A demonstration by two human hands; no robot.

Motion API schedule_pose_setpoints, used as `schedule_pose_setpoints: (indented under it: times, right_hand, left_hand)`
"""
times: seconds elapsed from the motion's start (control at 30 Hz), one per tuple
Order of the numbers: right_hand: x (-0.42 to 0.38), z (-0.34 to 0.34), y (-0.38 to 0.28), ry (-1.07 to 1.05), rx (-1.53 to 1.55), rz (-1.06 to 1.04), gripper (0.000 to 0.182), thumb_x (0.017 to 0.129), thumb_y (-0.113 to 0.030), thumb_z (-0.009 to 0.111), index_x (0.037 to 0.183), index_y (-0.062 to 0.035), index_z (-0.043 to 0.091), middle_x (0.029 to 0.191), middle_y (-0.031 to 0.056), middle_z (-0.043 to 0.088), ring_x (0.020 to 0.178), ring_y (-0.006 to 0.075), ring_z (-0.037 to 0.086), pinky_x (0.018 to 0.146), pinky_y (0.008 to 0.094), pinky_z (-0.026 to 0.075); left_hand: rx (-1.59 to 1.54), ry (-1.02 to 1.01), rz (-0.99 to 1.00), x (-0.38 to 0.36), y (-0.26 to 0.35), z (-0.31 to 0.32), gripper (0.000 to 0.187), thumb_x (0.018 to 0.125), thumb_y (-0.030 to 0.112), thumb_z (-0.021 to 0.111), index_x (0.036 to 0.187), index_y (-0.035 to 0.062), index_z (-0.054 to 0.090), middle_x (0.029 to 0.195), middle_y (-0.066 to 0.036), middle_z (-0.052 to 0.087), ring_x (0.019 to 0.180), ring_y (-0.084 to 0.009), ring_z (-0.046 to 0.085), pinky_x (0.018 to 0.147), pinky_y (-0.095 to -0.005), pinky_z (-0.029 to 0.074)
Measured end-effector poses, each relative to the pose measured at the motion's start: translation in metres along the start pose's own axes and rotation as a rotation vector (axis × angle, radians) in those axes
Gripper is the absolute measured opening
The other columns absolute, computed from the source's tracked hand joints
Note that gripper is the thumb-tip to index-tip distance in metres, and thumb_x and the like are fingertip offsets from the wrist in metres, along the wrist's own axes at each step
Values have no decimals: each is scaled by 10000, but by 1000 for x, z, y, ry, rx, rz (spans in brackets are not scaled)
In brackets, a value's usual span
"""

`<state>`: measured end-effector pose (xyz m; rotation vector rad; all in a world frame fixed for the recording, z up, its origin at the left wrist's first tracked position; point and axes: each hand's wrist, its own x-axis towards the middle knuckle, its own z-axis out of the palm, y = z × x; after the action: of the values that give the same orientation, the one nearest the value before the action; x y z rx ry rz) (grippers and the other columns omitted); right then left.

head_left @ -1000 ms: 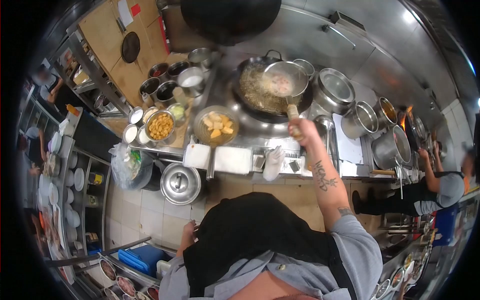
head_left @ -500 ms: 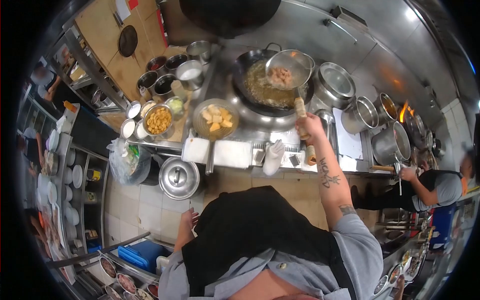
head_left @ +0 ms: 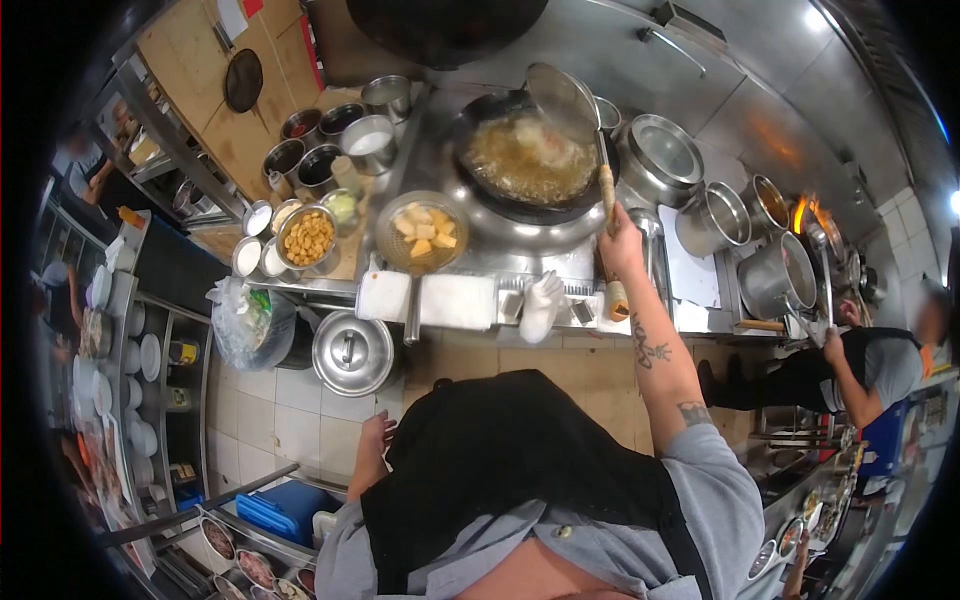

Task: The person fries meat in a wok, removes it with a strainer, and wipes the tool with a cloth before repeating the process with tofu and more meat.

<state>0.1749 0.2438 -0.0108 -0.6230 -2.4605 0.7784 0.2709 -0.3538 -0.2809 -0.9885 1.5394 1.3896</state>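
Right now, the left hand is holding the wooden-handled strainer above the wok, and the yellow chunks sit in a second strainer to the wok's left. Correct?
Wrong hand: the right hand holds the wooden-handled strainer above the wok. The head view shows the left hand low beside the apron. The yellow chunks are as you said.

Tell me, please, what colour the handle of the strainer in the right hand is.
The strainer handle is light tan; the head view shows it best.
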Motion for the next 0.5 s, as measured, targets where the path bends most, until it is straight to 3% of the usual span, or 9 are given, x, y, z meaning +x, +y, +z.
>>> schedule_pose_setpoints:
  times: [0.17, 0.2, 0.27, 0.3, 0.33, 0.43, 0.5]
  right_hand:
    - [-30, 10, 2, 13, 41, -40, 626, 768, -23, 544, 1385, 16, 446, 1001, 330, 626, 992, 439, 618, 875, 450, 489]
    - [-30, 8, -2, -63, -36, 7, 635, 767, -16, 542, 1392, 21, 435, 995, 327, 633, 980, 439, 624, 875, 447, 490]
    - [-26, 3, -9, -148, -28, 81, 644, 775, -9, 558, 1403, 23, 419, 1094, 330, 609, 1040, 427, 615, 906, 414, 487]
    - [-22, 1, -16, -189, -21, 113, 649, 778, -6, 566, 1408, 24, 411, 1144, 332, 598, 1069, 421, 611, 922, 397, 486]
    - [-28, 1, -20, -114, -3, 46, 640, 769, -22, 544, 1395, 32, 425, 1021, 330, 631, 997, 437, 622, 884, 438, 491]
    - [-44, 25, -7, -30, -76, 38, 642, 767, -21, 542, 1396, 30, 426, 1026, 329, 631, 999, 442, 620, 890, 436, 490]
    - [-31, 9, -8, -177, -9, 182, 631, 765, -26, 555, 1387, 14, 454, 1041, 318, 638, 1000, 429, 632, 889, 421, 496]
  left_hand:
    - [51, 23, 1, -1, -6, 1, 496, 970, 366, 490, 1313, 7, 483, 1274, -136, 576, 988, -277, 577, 858, -443, 460]
    - [100, 9, 11, -1, -8, 0, 495, 969, 365, 493, 1307, 3, 486, 1261, -136, 581, 974, -273, 576, 847, -442, 461]
    - [195, -18, 38, 0, -8, -2, 493, 966, 363, 499, 1293, -5, 494, 1234, -136, 591, 946, -265, 574, 826, -440, 465]
    - [159, -3, 30, 4, -6, -2, 501, 965, 365, 500, 1304, -3, 484, 1244, -138, 587, 965, -271, 574, 835, -440, 463]
    - [119, 11, 21, 8, -4, 0, 509, 964, 366, 502, 1315, -1, 475, 1254, -140, 582, 984, -276, 575, 844, -440, 462]
    - [38, 28, 3, 4, -2, -4, 532, 963, 375, 505, 1353, 18, 443, 1294, -145, 559, 1054, -293, 567, 876, -444, 453]
    - [30, 20, -7, 1, -1, -4, 541, 963, 378, 504, 1377, 39, 423, 1322, -148, 540, 1098, -305, 557, 895, -451, 446]
